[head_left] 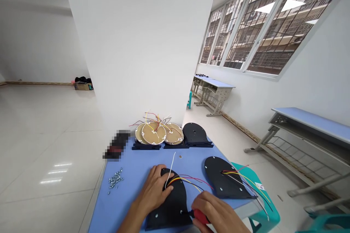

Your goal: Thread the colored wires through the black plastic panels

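On the blue worktop (128, 178), left fingers (161, 175) are spreading to steady a black plate (171, 209) while right fingers (210, 204) are wrapping a red screwdriver (201, 215).

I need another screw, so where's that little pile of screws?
In the head view, the small silver screws lie near the left edge of the blue table, left of the left hand and the black plate beneath it.
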A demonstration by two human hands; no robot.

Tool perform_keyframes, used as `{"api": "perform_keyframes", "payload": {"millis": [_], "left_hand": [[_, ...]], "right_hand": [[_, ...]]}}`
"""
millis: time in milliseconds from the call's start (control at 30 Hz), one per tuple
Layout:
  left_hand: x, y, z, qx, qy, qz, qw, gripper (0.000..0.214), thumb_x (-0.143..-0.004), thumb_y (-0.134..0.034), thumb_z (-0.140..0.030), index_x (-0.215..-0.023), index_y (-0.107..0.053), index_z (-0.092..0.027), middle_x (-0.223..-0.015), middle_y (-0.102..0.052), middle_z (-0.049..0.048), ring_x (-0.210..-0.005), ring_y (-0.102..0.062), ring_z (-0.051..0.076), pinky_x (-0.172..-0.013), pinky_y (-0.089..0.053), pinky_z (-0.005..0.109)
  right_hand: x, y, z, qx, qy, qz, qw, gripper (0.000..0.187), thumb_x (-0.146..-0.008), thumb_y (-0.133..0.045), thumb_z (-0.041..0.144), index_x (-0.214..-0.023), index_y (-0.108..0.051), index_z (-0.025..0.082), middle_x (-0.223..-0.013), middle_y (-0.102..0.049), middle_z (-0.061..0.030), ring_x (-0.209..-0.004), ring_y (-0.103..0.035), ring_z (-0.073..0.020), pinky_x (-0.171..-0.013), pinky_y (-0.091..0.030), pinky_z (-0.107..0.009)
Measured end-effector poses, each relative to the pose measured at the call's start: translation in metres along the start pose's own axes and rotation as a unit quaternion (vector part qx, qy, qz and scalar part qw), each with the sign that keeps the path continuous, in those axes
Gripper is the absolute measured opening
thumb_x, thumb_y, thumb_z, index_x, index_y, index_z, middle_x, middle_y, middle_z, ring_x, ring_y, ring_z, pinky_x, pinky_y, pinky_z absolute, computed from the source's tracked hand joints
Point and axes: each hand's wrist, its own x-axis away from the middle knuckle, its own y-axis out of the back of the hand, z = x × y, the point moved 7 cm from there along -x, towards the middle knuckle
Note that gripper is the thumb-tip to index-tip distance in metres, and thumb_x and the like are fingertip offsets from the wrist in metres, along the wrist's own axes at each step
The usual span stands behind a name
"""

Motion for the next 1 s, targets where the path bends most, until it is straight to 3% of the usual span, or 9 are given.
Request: {"api": "perform_keyframes", "payload": {"millis": [100,200,300,433,567,700,767,867,1000], "left_hand": [[0.000,-0.001,0.002,0.001,0.002,-0.007,1.000,0.041,-0.081,-0.064,-0.019,-0.122,-0.063,-0.027,-0.135,-0.050,0.0078,-0.126,-0.046,0.027,-0.111,-0.038,0.045],[0.000,-0.001,0.002,0.002,0.002,-0.011,1.000,0.040,-0.081,-0.064,-0.019,-0.120,-0.064,-0.026,-0.134,-0.051,0.0076,-0.125,-0.046,0.026,-0.109,-0.039,0.044],[0.000,-0.002,0.001,0.004,0.004,-0.014,1.000,0.039,-0.080,-0.065,-0.018,-0.118,-0.065,-0.025,-0.134,-0.051,0.0078,-0.124,-0.047,0.027,-0.108,-0.040,0.044],[0.001,-0.002,0.001,0.006,0.006,-0.019,1.000,0.039,-0.079,-0.066,-0.018,-0.117,-0.065,-0.025,-0.134,-0.051,0.0086,-0.125,-0.047,0.027,-0.108,-0.040,0.043],[0.003,-0.002,0.001,0.007,0.005,-0.024,1.000,0.037,-0.079,-0.065,-0.017,-0.115,-0.066,-0.027,-0.133,-0.052,0.0068,-0.124,-0.047,0.026,-0.108,-0.040,0.042],[0.003,0.000,0.000,0.006,0.010,-0.029,0.999,0.037,-0.079,-0.066,-0.020,-0.116,-0.066,-0.028,-0.132,-0.053,0.0059,-0.124,-0.048,0.027,-0.107,-0.040,0.045],[0.004,0.001,-0.001,0.006,0.011,-0.031,0.999,0.038,-0.079,-0.066,-0.020,-0.115,-0.066,-0.029,-0.132,-0.053,0.0062,-0.123,-0.048,0.027,-0.107,-0.041,0.046],[0.004,0.003,-0.002,0.006,0.012,-0.032,0.999,0.037,-0.078,-0.067,-0.020,-0.114,-0.067,-0.029,-0.130,-0.054,0.0061,-0.122,-0.049,0.027,-0.106,-0.041,0.046],[0.003,0.005,-0.002,0.010,0.013,-0.032,0.999,0.036,-0.077,-0.069,-0.021,-0.112,-0.068,-0.027,-0.129,-0.056,0.0064,-0.120,-0.051,0.026,-0.105,-0.042,0.043]], "right_hand": [[-0.013,0.002,0.003,0.082,0.031,-0.033,0.996,0.026,-0.102,-0.040,0.029,-0.079,-0.050,0.022,-0.058,-0.057,0.0024,-0.045,-0.052,-0.0134,-0.047,-0.041,-0.026],[-0.021,0.002,0.007,0.073,0.067,-0.059,0.993,0.036,-0.104,-0.028,0.039,-0.087,-0.053,0.020,-0.068,-0.065,-0.0018,-0.054,-0.060,-0.0153,-0.054,-0.044,-0.027],[-0.024,-0.002,0.010,0.031,0.098,-0.010,0.995,0.038,-0.105,-0.020,0.031,-0.092,-0.054,0.020,-0.076,-0.069,-0.0036,-0.064,-0.063,-0.0156,-0.060,-0.044,-0.027],[-0.025,0.004,0.008,0.081,0.071,0.014,0.994,0.024,-0.101,-0.038,0.025,-0.083,-0.052,0.020,-0.056,-0.060,0.0041,-0.045,-0.054,-0.0129,-0.055,-0.039,-0.028],[-0.026,0.009,0.006,0.074,0.056,0.049,0.994,0.019,-0.101,-0.038,0.029,-0.098,-0.055,0.020,-0.087,-0.072,-0.0048,-0.077,-0.068,-0.0178,-0.071,-0.048,-0.029],[-0.028,0.015,0.004,0.089,0.064,0.029,0.994,0.025,-0.103,-0.037,0.027,-0.083,-0.051,0.021,-0.057,-0.062,0.0042,-0.045,-0.057,-0.0129,-0.054,-0.042,-0.029],[-0.029,0.019,0.004,0.084,0.063,0.023,0.994,0.032,-0.105,-0.030,0.037,-0.090,-0.053,0.020,-0.066,-0.068,-0.0007,-0.054,-0.063,-0.0156,-0.057,-0.046,-0.030],[-0.031,0.020,0.004,0.057,0.063,0.043,0.995,0.026,-0.104,-0.031,0.031,-0.096,-0.054,0.021,-0.082,-0.073,-0.0049,-0.070,-0.068,-0.0180,-0.066,-0.049,-0.031],[-0.029,0.004,-0.003,0.081,0.065,0.050,0.993,0.020,-0.100,-0.041,0.028,-0.084,-0.051,0.022,-0.060,-0.063,0.0032,-0.047,-0.057,-0.0141,-0.054,-0.041,-0.029]]}}
